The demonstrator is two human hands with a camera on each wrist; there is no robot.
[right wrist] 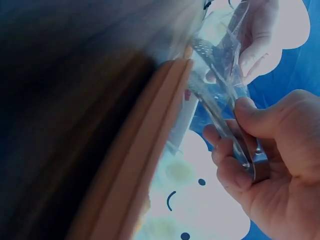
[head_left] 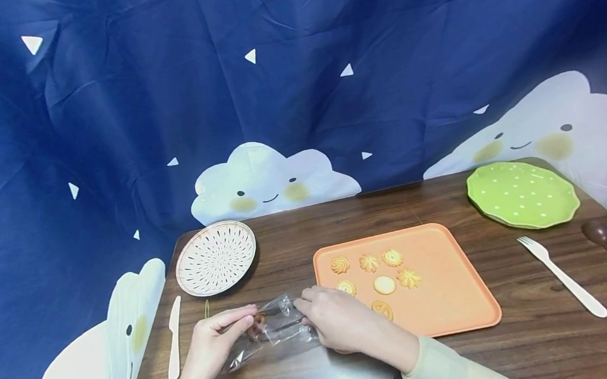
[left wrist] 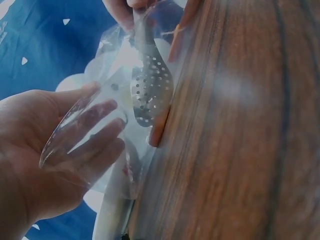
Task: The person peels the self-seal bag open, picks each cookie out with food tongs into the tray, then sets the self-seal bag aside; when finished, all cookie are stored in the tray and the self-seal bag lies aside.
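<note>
Over the front of the table, my left hand (head_left: 209, 348) holds a clear plastic bag (left wrist: 90, 145); its fingers show through the film in the left wrist view. My right hand (head_left: 336, 319) grips metal tongs (right wrist: 216, 117) by their arms, thumb on one side and fingers on the other. A perforated tong head (left wrist: 150, 87) is inside the bag or behind its film; I cannot tell which. Near the left fingertips, a small reddish-brown item (head_left: 258, 327) shows through the plastic, its kind unclear. Beside the right hand lies an orange tray (head_left: 454, 297) with several cookies (head_left: 384, 285).
A white patterned plate (head_left: 217, 260) stands at the back left, above a white knife (head_left: 174, 339). To the right are a green dotted plate (head_left: 521, 194), a white fork (head_left: 563, 278) and a long-handled brown spoon (head_left: 599, 233). Blue cloth (head_left: 292, 64) hangs behind the table.
</note>
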